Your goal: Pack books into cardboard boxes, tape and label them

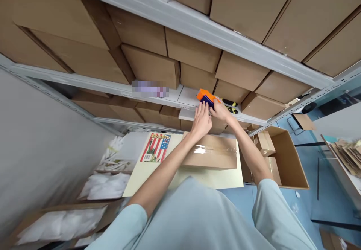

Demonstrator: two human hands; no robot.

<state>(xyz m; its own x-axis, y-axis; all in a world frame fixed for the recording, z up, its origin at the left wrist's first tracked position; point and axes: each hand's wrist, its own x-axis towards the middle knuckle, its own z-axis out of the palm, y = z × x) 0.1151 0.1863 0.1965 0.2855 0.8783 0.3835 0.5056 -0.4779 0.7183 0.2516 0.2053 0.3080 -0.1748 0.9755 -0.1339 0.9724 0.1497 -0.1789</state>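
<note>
An orange and dark blue object (207,97), perhaps a tape dispenser, is at the front edge of the middle shelf. My right hand (220,110) has its fingers wrapped round the object's right side. Against its near side rest the outstretched fingers of my left hand (202,120). Yellow and black tools (231,110) lie on the shelf just right of my right hand. Below my forearms a long cardboard box (216,152), with shiny tape along it, lies on a pale yellow board (214,180). A magazine (155,147) with a flag cover is left of the box.
Cardboard boxes (194,48) fill the grey metal shelves (175,12). A blurred item (150,89) lies on the middle shelf's edge. To the right stands a large open carton (291,159) holding smaller boxes. Boxes of white packets (107,186) are at lower left.
</note>
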